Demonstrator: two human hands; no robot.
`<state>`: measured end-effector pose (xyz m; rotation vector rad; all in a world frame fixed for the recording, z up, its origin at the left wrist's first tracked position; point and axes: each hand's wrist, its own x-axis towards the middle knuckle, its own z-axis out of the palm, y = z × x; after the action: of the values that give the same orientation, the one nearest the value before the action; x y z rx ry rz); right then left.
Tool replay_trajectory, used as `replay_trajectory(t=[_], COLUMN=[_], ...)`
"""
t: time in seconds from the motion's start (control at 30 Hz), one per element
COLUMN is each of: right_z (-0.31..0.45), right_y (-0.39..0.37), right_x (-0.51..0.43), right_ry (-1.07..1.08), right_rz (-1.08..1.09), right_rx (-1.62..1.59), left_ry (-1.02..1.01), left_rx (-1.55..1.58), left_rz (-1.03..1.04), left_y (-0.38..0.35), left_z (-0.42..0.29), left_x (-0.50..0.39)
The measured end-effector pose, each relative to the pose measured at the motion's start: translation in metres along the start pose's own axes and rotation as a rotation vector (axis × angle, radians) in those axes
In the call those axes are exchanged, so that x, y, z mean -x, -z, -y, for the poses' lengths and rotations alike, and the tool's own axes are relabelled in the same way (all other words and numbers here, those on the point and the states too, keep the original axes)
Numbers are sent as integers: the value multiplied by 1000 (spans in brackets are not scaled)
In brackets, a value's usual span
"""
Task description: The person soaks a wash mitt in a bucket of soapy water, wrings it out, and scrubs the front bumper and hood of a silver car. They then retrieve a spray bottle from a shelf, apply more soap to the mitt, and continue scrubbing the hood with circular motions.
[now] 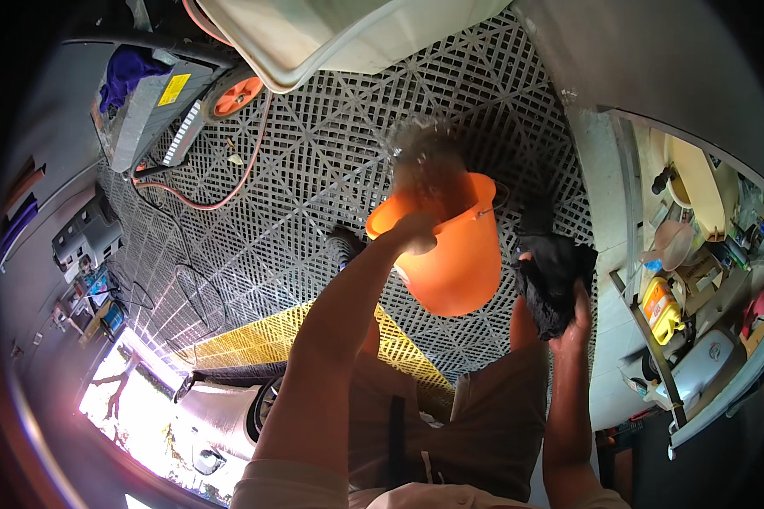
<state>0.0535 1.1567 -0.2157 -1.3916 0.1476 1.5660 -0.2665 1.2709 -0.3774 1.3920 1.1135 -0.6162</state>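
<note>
My left hand (415, 233) grips the rim of an orange plastic bucket (456, 273), which is tipped away from me. Dark water (426, 149) pours and splashes from its mouth towards the grated floor. At the right, my right hand (576, 318) is closed on a wet-looking black cloth (552, 280), with its fingertips showing at the cloth's left edge. The cloth hangs beside the bucket, apart from it. The bucket's thin wire handle (502, 197) sticks out on its right side.
Grey interlocking grate tiles (305, 165) cover the floor, with a yellow strip (254, 340). A large pale plastic tub (356, 38) stands ahead. At the left are a wheeled machine (165, 102) and a red hose (229, 197). A cluttered shelf (649, 331) with bottles runs along the right; a car stands outside.
</note>
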Motion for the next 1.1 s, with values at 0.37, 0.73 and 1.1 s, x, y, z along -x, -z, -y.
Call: replay_trajectory(t=[0.37,0.73,1.1], right_z=[21,27,72], right_y=[11,1,-24], right_x=[19,24,18], right_ry=[35,-6,73], right_rz=[17,60,154], right_rx=[-37,-87,-286], left_ry=[-32,13,-29], left_rx=[-23,252,-246], left_rz=[36,170,103], left_y=[34,71,165], left_z=[1,-7,-93], left_x=[-7,29,237])
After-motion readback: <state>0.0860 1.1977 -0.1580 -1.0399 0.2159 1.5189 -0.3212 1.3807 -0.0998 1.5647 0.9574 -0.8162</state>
